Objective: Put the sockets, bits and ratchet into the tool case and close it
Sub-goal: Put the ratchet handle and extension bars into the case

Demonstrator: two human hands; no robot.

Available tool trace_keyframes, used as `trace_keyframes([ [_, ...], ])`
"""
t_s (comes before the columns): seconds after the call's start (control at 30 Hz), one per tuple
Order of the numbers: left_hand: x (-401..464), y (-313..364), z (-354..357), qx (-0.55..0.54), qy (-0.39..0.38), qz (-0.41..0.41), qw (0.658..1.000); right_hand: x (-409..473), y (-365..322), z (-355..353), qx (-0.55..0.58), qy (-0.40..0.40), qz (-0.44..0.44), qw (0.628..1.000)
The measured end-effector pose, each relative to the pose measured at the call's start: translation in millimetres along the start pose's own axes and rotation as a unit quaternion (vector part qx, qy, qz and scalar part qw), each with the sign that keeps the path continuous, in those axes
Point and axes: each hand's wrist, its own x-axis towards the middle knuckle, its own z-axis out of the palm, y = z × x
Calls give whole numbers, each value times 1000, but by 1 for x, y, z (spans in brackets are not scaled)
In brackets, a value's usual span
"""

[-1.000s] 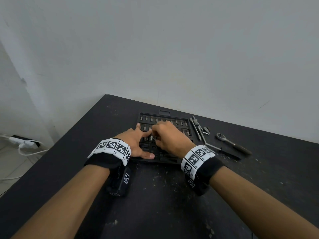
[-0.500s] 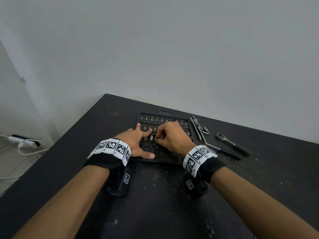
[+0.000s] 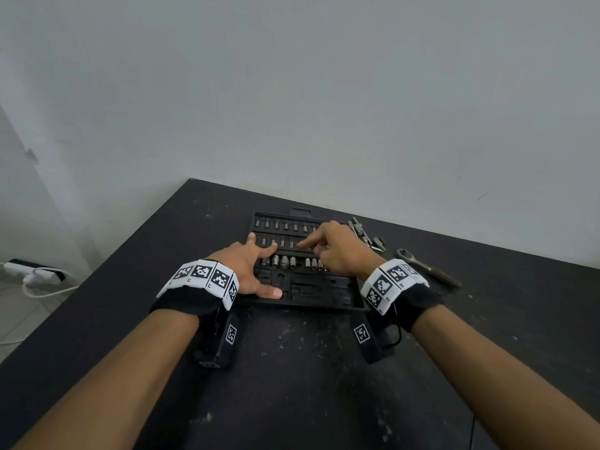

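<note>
1. Case [image 3: 321, 295] lies open and flat on the table [image 3: 292, 384], near the far edge by the wall. The lid cannot be told apart from the tray in this view.
2. Left hand [image 3: 250, 271] rests on the case's left part, fingers spread and straight, thumb along the near rim. It grips nothing. Judgement: it is there to pin the case so it does not slide while parts are pushed into their seats.
3. Right hand [image 3: 337, 251] hovers over the middle rows, index finger extended toward the bits [image 3: 282, 226], other fingers loosely curled. I cannot tell whether a small part is pinched under it. Judgement: either seating a piece or checking a slot.
4. Bits fill two upper rows; sockets [image 3: 284, 262] stand in the row below, upright in their seats. A gap shows in the socket row.
5. The large moulded recesses in the near part of the case hold nothing. Judgement: these are shaped for the ratchet and long pieces.
6. Ratchet [image 3: 428, 269] lies on the table right of the case, well apart from both hands, handle pointing away to the right.
7. Extension bars [image 3: 358, 230] and a few small loose pieces [image 3: 378, 243] lie just beside the case's right far corner.
8. Judgement: small parts mostly stowed; the ratchet and bars remain, then closing.
</note>
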Motion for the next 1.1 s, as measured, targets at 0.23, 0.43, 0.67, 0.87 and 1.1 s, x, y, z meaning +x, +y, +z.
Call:
trace_keyframes([
  [0.23, 4, 0, 2, -8, 0, -12, 1000, -16, 34, -15, -145, 48, 130, 980],
  [0.43, 13, 13, -3, 5, 23, 21, 1000, -33, 56, -24, -179, 43, 200, 962],
  [0.67, 21, 28, 8, -10, -6, 54, 998, -28, 69, -25, -116, -29, 154, 981],
  [0.87, 18, 27, 7, -11, 35, 24, 999, 5, 92, -47, -43, 116, 172, 977],
  [1.1, 13, 29, 4, -2, 40, -10, 999, 53, 101, -39, -165, 9, 124, 978],
])
